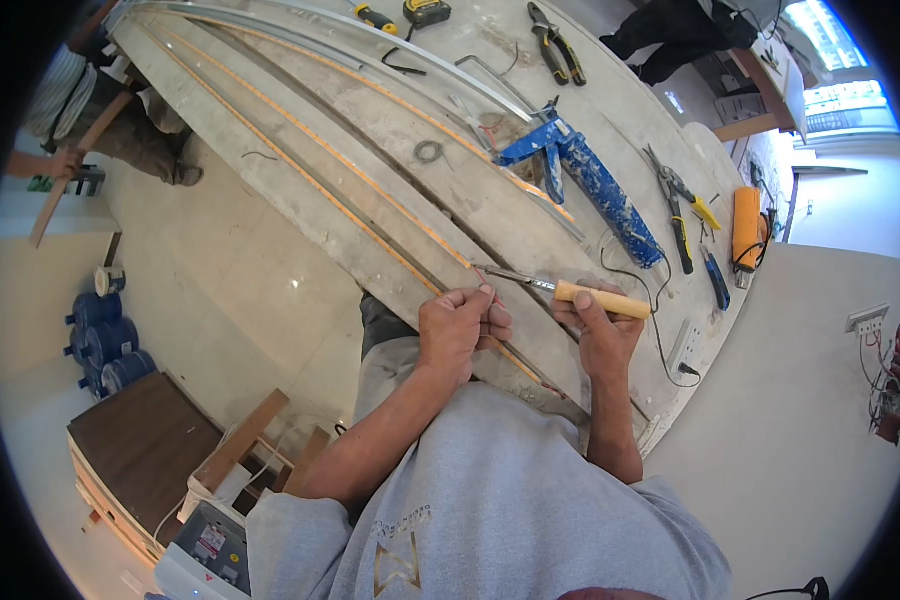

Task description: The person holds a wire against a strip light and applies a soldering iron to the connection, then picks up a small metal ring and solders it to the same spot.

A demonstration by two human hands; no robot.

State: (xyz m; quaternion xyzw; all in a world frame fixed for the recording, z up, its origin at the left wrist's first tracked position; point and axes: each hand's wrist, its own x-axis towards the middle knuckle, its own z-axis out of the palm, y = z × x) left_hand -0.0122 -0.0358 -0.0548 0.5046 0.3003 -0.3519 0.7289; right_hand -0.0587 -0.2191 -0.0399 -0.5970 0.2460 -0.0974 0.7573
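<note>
The right hand [602, 325] is wrapped around the pale wooden handle of a soldering iron [570, 290], whose thin metal shaft runs leftward to a tip that meets the left hand [460, 325] just above the near end of an LED strip [370, 215]. The left hand is pinched narrow, fingers curled together at the strip's end; it seems to hold a fine wire or the strip's tail, but the view is too small to say which. The iron looks light and stiff, best held well back on the wood as it is now, since the metal end is likely hot. The strip is a thin yellow-orange ribbon lying in a groove of a long grey board [300, 150] that slants across the counter [630, 130]; it should be light, limp and easily kinked, with delicate contacts, so a gentle fingertip pinch at the edges near the end suits it. A second like strip runs beside it on the board. To the right of the hands lie a blue caulking gun [595, 180], pliers [675, 215] with a screwdriver [715, 280] near them, and an orange roller [746, 225]; larger pliers [558, 45] lie farther up. A black cord [660, 340] loops by the right hand toward a power strip [685, 345]. Another person [100, 110] stands at the far left, holding a wooden batten.
</note>
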